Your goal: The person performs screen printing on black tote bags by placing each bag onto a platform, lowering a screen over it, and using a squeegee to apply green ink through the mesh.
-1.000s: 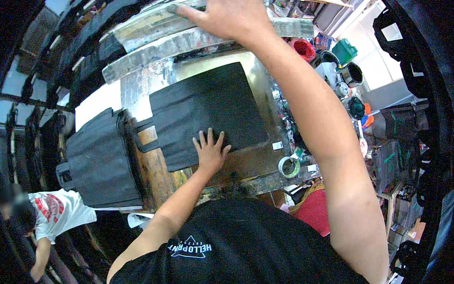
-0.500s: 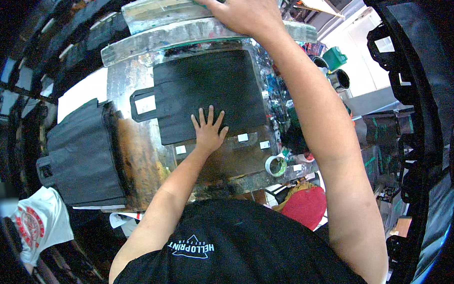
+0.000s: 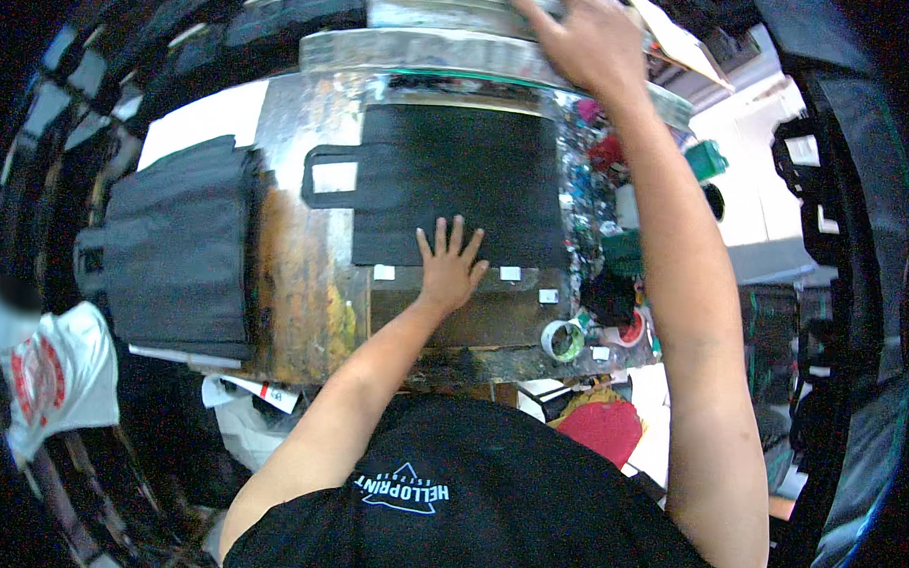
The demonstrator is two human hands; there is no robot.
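Observation:
My left hand (image 3: 451, 267) lies with its fingers spread on the near edge of a flat black tote bag (image 3: 468, 174). The bag's handle loop (image 3: 309, 179) points left across the stained worktable (image 3: 295, 213). At the far side, my right hand (image 3: 595, 49) is over a long pale frame bar (image 3: 428, 53), at a paint-smeared frame. Its thumb sticks out to the left, but the picture's top edge cuts off its other fingers. Whether it grips the frame cannot be seen.
More black tote bags (image 3: 181, 244) are stacked at the left. Tape rolls (image 3: 563, 340) and small white tags (image 3: 510, 274) sit near the front edge. Paint-stained clutter and a green container (image 3: 705, 161) are at the right. A white printed shirt (image 3: 66, 371) hangs at the lower left.
My view has turned, so the table, bag and frame appear farther right and straighter. My left hand stays on the bag's near edge, and my right hand remains at the far frame.

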